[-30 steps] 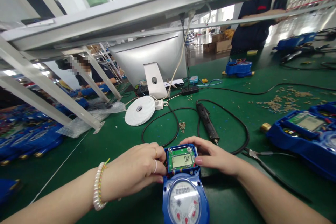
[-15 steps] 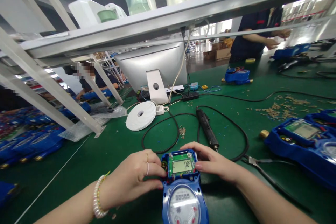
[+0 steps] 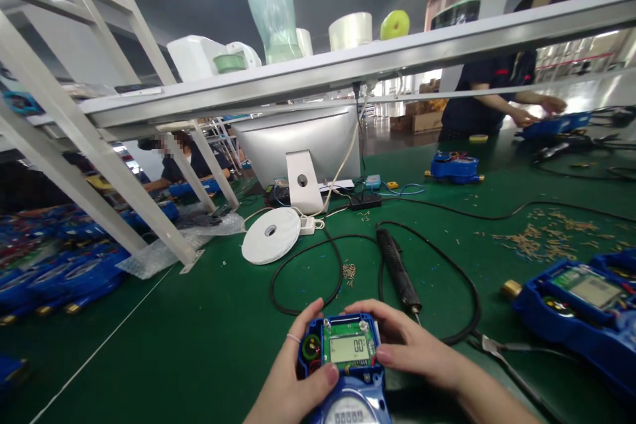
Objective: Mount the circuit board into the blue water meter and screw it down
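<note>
A blue water meter [image 3: 342, 381] with a green circuit board and a small display reading 0.0 lies at the bottom middle. Its round dial shows below the display, cut off by the frame edge. My left hand [image 3: 303, 371] grips its left side, thumb across the edge under the display and fingers along the far left corner. Round the upper right corner curls my right hand [image 3: 410, 344], thumb on the casing beside the display. Just beyond the right hand, a black electric screwdriver [image 3: 397, 268] rests on the green table [image 3: 209, 318], its cable looped around it.
More blue meters sit at the right [image 3: 581, 298], farther back [image 3: 454, 167] and at the left [image 3: 74, 278]. Small screws [image 3: 349, 273] lie in a pile, others scattered right. A white reel [image 3: 271, 236], a monitor [image 3: 303, 146] and an overhead shelf [image 3: 278, 79] stand ahead. Co-workers work beyond.
My left hand has shifted from the meter's left edge to a firmer hold, thumb now on its front. The meter sits lower in view, as the whole scene has moved down. My right hand stays on it.
</note>
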The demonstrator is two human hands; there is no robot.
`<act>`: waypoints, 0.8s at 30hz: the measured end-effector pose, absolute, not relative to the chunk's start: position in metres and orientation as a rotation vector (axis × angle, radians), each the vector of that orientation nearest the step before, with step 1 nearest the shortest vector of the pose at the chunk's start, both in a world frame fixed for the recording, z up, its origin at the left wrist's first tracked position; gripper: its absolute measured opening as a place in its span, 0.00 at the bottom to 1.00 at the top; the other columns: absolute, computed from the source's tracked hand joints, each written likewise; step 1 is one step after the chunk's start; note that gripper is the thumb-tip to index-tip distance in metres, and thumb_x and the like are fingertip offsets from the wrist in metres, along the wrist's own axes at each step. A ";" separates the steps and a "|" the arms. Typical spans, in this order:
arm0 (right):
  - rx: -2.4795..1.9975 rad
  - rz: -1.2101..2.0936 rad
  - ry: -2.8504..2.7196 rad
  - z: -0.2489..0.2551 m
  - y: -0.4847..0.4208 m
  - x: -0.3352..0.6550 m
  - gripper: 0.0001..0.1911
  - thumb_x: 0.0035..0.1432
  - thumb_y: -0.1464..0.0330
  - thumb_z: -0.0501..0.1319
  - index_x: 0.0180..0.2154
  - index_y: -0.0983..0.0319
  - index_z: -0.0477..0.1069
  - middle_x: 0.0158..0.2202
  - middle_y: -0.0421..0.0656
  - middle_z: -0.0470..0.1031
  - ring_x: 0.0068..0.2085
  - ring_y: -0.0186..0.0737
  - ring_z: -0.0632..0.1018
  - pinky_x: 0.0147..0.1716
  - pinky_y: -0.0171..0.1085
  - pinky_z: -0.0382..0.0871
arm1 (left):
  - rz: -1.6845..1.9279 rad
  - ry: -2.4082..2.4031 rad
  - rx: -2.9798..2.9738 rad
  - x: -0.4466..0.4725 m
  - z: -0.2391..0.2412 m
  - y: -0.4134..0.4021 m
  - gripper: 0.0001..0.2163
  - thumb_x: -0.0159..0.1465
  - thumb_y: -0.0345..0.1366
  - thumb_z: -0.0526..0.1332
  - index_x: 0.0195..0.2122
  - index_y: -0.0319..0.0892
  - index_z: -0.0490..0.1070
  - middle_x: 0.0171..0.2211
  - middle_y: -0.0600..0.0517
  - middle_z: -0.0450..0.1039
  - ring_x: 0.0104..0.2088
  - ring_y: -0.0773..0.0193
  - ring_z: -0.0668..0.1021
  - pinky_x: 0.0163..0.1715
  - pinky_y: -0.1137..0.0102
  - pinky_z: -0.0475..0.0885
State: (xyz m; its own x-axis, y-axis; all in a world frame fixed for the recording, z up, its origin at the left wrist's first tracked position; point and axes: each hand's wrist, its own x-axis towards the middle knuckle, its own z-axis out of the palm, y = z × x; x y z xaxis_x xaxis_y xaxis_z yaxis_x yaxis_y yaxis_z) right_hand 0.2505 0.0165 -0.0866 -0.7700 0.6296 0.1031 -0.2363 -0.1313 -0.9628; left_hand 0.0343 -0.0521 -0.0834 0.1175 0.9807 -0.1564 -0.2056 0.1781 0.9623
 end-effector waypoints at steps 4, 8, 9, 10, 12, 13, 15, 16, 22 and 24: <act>-0.442 1.963 -1.558 -0.086 0.015 0.249 0.29 0.54 0.61 0.66 0.55 0.60 0.61 0.54 0.49 0.67 0.56 0.50 0.68 0.56 0.47 0.59 | 1.151 1.067 0.962 0.045 -0.083 -0.051 0.33 0.49 0.43 0.71 0.53 0.42 0.59 0.53 0.39 0.69 0.49 0.47 0.75 0.50 0.58 0.67; -0.440 1.966 -1.536 -0.088 0.015 0.247 0.29 0.54 0.63 0.67 0.55 0.60 0.61 0.54 0.49 0.67 0.56 0.50 0.68 0.56 0.46 0.58 | 1.151 1.102 0.987 0.043 -0.084 -0.050 0.32 0.49 0.44 0.72 0.52 0.43 0.59 0.46 0.41 0.74 0.47 0.48 0.76 0.49 0.57 0.68; -0.435 1.972 -1.531 -0.088 0.015 0.247 0.29 0.53 0.62 0.67 0.55 0.61 0.62 0.54 0.50 0.67 0.55 0.50 0.68 0.56 0.47 0.58 | 1.143 1.083 0.984 0.042 -0.084 -0.050 0.32 0.49 0.44 0.72 0.52 0.43 0.59 0.45 0.41 0.74 0.47 0.48 0.76 0.49 0.57 0.68; -0.429 1.981 -1.525 -0.088 0.015 0.248 0.30 0.53 0.62 0.67 0.55 0.61 0.62 0.54 0.50 0.68 0.55 0.50 0.68 0.55 0.47 0.59 | 1.128 1.055 0.979 0.041 -0.083 -0.050 0.32 0.49 0.43 0.72 0.52 0.43 0.58 0.45 0.42 0.75 0.47 0.48 0.76 0.49 0.57 0.68; -0.425 2.000 -1.510 -0.088 0.015 0.249 0.30 0.52 0.61 0.67 0.55 0.61 0.62 0.54 0.50 0.68 0.55 0.51 0.69 0.55 0.47 0.60 | 1.092 0.987 0.981 0.039 -0.078 -0.050 0.32 0.49 0.44 0.71 0.52 0.43 0.58 0.45 0.41 0.75 0.46 0.49 0.77 0.49 0.56 0.68; -0.430 2.005 -1.501 -0.088 0.015 0.249 0.30 0.53 0.60 0.67 0.55 0.62 0.63 0.54 0.50 0.68 0.55 0.51 0.69 0.55 0.47 0.60 | 1.069 0.962 0.989 0.039 -0.076 -0.050 0.33 0.49 0.45 0.71 0.52 0.43 0.59 0.46 0.41 0.75 0.46 0.49 0.77 0.49 0.56 0.68; -0.451 2.004 -1.481 -0.088 0.015 0.250 0.29 0.55 0.58 0.64 0.55 0.62 0.63 0.54 0.50 0.68 0.55 0.51 0.69 0.55 0.47 0.60 | 1.034 0.988 1.039 0.038 -0.070 -0.049 0.34 0.49 0.47 0.71 0.53 0.42 0.59 0.48 0.40 0.73 0.46 0.48 0.77 0.50 0.55 0.68; -0.467 1.996 -1.476 -0.088 0.015 0.250 0.28 0.56 0.58 0.63 0.55 0.62 0.64 0.54 0.50 0.68 0.55 0.51 0.69 0.55 0.47 0.59 | 1.026 1.042 1.086 0.037 -0.069 -0.048 0.34 0.49 0.46 0.71 0.53 0.42 0.60 0.50 0.39 0.72 0.47 0.47 0.76 0.50 0.55 0.68; -0.532 1.947 -1.535 -0.092 0.018 0.250 0.25 0.57 0.59 0.63 0.55 0.58 0.65 0.55 0.48 0.68 0.55 0.50 0.69 0.56 0.47 0.59 | 0.985 1.259 1.302 0.044 -0.068 -0.042 0.27 0.48 0.36 0.69 0.51 0.42 0.67 0.50 0.41 0.71 0.49 0.44 0.74 0.50 0.53 0.69; -0.549 1.948 -1.576 -0.102 0.021 0.251 0.25 0.57 0.57 0.61 0.55 0.56 0.65 0.56 0.47 0.67 0.56 0.51 0.68 0.56 0.47 0.59 | 1.019 1.264 1.333 0.045 -0.071 -0.042 0.27 0.46 0.34 0.70 0.49 0.43 0.69 0.50 0.42 0.71 0.49 0.44 0.74 0.52 0.53 0.67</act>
